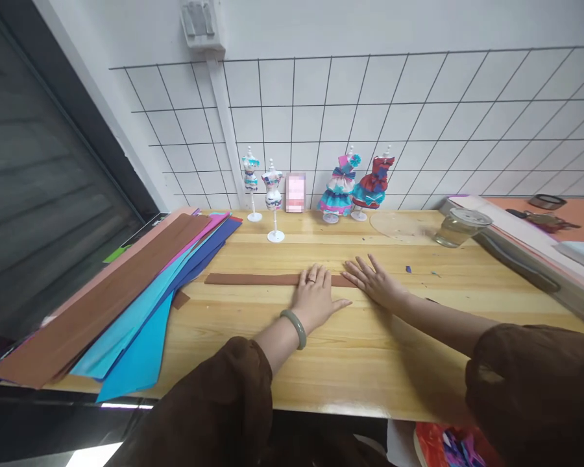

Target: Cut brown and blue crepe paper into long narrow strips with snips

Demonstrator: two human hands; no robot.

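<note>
A long, narrow strip of brown paper (253,279) lies flat across the wooden table (321,370). My left hand (315,299) rests on the strip near its middle, palm down, with the thumb stretched out to the right. Over the strip's right end my right hand (377,283) lies flat with its fingers spread, hiding that end. Neither hand grips anything; both press down from above.
Coloured sheets (126,305) are stacked at the left. Two bare mannequins (272,191), a phone (296,192) and two dressed mannequins (337,188) stand along the tiled wall. A lidded cup (460,228) is at the right, with small blue scraps (408,268) nearby.
</note>
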